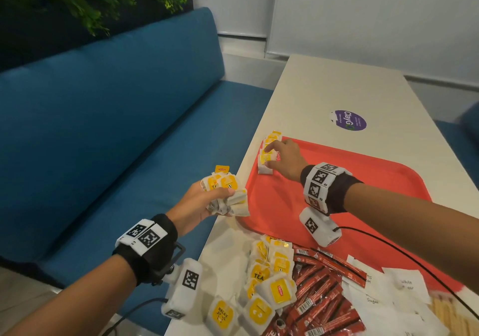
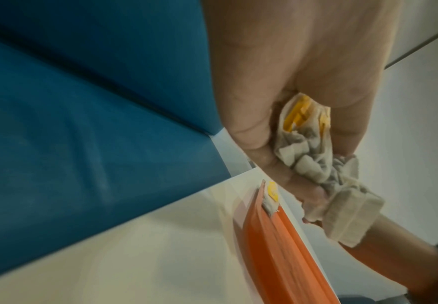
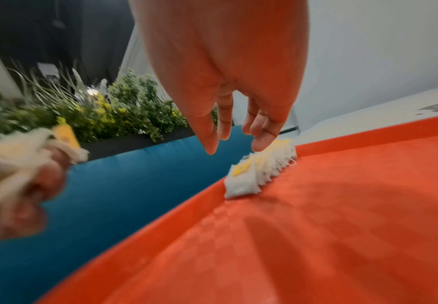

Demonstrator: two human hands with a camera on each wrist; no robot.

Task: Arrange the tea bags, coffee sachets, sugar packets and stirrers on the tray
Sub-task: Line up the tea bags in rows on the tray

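Tea bags (image 1: 268, 151) stand in a close row along the far left edge of the red tray (image 1: 363, 180), leaning one against the next, yellow tags up. The right hand (image 1: 283, 158) reaches over this row with its fingers loosely spread and pointing down; in the right wrist view the fingertips (image 3: 260, 145) touch the tops of the bags near the far end of the row, gripping none of them. The left hand (image 1: 199, 202) hovers just off the tray's near left corner, over the table's edge, its fingers and thumb curled round a bunch of tea bags (image 1: 226, 195) crumpled together, one yellow tag sticking up. The tray lies on a pale table (image 1: 337, 89) beside a blue bench seat (image 1: 103, 128). Near the person, on the table just short of the tray, lie a loose heap of more tea bags (image 1: 264, 284), a pile of red coffee sachets (image 1: 318, 299), white sugar packets (image 1: 383, 299) and, at the right edge, some pale wooden stirrers (image 1: 451, 312). A purple round sticker (image 1: 350, 120) sits on the table beyond the tray.
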